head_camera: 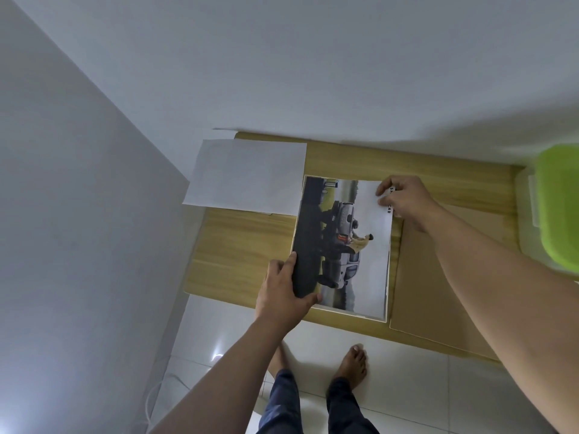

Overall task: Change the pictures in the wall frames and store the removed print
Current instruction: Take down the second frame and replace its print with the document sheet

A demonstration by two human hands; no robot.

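A printed picture of a pickup truck (360, 245) lies on a white-edged frame on the wooden table (238, 245). My left hand (285, 292) grips the print's dark near-left edge, thumb on top. My right hand (404, 198) pinches the far right edge over the printed lettering. A blank white sheet (247, 177) lies at the table's far left, overhanging the edge. A brown backing board (438, 277) lies flat to the right of the print, under my right forearm.
A clear plastic box with a green lid (557, 208) stands at the right end of the table. White walls close in on the left and far sides. My bare feet stand on white floor tiles (407, 386) below the table edge.
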